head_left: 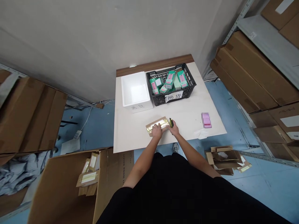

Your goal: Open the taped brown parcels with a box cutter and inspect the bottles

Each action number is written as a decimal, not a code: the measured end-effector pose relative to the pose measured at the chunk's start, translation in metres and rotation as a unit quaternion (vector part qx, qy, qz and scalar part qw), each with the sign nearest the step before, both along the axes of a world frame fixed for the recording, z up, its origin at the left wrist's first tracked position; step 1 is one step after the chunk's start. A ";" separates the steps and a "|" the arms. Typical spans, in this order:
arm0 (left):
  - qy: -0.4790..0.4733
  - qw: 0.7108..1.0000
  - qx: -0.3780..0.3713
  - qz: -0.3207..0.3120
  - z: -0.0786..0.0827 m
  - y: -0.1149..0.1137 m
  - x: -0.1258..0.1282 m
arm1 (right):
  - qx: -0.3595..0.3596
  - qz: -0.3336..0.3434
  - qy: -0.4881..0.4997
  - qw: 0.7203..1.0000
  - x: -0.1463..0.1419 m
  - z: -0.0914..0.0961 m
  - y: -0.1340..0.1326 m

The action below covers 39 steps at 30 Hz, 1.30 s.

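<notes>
A small brown cardboard parcel (158, 124) with a pale label lies near the front edge of the white table (130, 130). My left hand (156, 130) presses flat on the parcel, fingers spread. My right hand (174, 127) is closed around a black and yellow tool (171, 122), apparently a utility knife, held at the parcel's right end. Behind, a black plastic crate (171, 82) holds several green and pink boxes (170, 80). To its left stands a white foam box (135, 91), which looks empty.
A pink object (206, 120) and crumpled white paper (201, 133) lie at the table's right. An open carton with brown parcels (70, 186) stands front left. Opened brown packaging (227, 159) lies on the blue floor at right. Shelves of cardboard boxes (254, 74) flank both sides.
</notes>
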<state>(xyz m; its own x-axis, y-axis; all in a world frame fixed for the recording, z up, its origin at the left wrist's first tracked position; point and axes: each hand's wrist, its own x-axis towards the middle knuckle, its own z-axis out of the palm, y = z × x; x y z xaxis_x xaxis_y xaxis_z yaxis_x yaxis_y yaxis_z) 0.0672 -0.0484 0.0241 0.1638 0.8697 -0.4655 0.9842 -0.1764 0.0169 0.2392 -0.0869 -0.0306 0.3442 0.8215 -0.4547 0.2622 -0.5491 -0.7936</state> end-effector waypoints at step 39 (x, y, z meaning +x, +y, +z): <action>-0.487 0.817 -0.173 0.256 -0.075 0.026 -0.230 | -0.042 -0.111 0.058 0.991 -0.172 0.010 0.060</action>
